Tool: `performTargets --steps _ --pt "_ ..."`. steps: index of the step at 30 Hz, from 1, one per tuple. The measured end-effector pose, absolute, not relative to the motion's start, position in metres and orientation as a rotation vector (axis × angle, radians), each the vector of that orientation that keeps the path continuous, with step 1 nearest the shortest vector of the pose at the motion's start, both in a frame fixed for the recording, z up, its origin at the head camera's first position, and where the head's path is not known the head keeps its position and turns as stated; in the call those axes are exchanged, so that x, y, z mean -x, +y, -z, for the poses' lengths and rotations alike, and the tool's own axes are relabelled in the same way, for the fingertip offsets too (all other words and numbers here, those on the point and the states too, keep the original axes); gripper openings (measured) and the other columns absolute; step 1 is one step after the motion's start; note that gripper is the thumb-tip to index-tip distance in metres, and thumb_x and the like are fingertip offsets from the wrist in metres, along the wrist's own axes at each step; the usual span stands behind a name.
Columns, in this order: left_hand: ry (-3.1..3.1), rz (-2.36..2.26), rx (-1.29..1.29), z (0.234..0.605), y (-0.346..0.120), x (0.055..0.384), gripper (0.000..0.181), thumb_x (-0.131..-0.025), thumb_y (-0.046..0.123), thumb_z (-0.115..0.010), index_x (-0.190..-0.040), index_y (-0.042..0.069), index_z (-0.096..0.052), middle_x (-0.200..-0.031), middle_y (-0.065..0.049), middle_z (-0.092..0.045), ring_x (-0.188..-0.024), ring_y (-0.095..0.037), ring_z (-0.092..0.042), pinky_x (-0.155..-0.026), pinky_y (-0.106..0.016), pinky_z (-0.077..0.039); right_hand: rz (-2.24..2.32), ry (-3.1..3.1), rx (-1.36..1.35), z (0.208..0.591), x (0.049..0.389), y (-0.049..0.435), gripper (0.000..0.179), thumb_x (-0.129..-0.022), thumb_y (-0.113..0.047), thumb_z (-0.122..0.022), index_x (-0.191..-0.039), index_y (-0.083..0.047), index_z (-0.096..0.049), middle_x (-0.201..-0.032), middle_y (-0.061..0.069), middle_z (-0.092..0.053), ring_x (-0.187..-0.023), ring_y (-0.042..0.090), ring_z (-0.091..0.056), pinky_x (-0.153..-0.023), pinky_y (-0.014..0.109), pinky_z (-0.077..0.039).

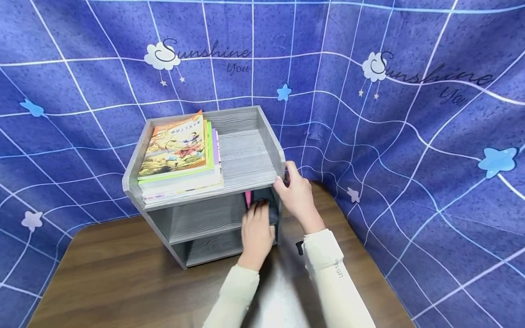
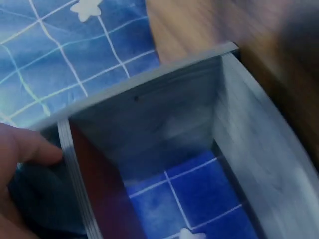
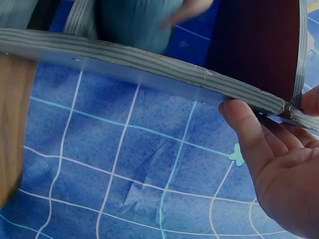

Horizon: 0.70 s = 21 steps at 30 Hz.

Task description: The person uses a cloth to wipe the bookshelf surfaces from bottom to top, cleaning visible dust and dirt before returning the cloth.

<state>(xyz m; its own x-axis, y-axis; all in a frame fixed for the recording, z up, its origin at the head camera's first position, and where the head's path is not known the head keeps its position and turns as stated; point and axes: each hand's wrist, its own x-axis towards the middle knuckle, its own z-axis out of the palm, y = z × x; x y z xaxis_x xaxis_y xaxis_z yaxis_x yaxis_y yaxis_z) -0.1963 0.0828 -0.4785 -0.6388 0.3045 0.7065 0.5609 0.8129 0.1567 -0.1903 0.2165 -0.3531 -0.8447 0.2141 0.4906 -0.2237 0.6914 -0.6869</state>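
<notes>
A dark item sits inside the grey shelf, in the compartment just under its top board, at the right-hand end near the side panel. The left hand reaches into that compartment from the front, its fingertips at the dark item; the left wrist view shows one finger lying across it, the tip by the edge of the board beneath. Motion blur hides whether the fingers close round the item or merely press on it. A narrow pink strip stands just beyond those fingertips, at the item's left side.

The right hand grips the shelf's right side panel near its top front corner, thumb at the front edge and fingers against the outer face. That panel stands between this hand and the dark item.

On the left part of the top board lies a stack of books, well apart from both hands. The shelf stands on a brown wooden table, with a blue patterned cloth hanging behind.
</notes>
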Motion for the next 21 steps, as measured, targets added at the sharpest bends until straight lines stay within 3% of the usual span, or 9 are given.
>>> performTargets --steps 4,9,21 --pt "-2.345 0.418 0.612 0.474 0.092 0.199 0.063 -0.067 0.015 -0.086 -0.124 0.003 -0.062 -0.118 -0.014 -0.066 -0.114 -0.034 -0.058 -0.091 -0.047 -0.045 -1.062 -2.354 -0.024 0.353 0.191 0.211 0.031 -0.092 -0.025 -0.058 -0.121 -0.014 -0.056 -0.077 0.004 -0.068 -0.073 0.035 -0.063 -0.073 0.051 -0.049" --pt "-2.397 0.301 0.615 0.475 0.087 0.2 0.066 -0.068 0.021 -0.088 -0.128 0.009 -0.064 -0.127 -0.01 -0.063 -0.113 -0.032 -0.056 -0.088 -0.046 -0.044 -1.044 -2.354 -0.045 0.352 0.19 0.208 0.031 -0.091 -0.024 -0.058 -0.12 -0.012 -0.055 -0.081 0.007 -0.069 -0.073 0.036 -0.064 -0.072 0.052 -0.049" --pt "-2.355 0.226 0.625 0.478 0.032 0.2 0.054 -0.065 0.011 -0.073 -0.118 0.004 -0.067 -0.126 -0.016 -0.064 -0.116 -0.038 -0.056 -0.095 -0.051 -0.042 -1.004 -2.352 -0.035 0.35 0.189 0.216 0.028 -0.091 -0.022 -0.058 -0.117 -0.011 -0.053 -0.082 0.013 -0.068 -0.071 0.039 -0.061 -0.069 0.054 -0.048"
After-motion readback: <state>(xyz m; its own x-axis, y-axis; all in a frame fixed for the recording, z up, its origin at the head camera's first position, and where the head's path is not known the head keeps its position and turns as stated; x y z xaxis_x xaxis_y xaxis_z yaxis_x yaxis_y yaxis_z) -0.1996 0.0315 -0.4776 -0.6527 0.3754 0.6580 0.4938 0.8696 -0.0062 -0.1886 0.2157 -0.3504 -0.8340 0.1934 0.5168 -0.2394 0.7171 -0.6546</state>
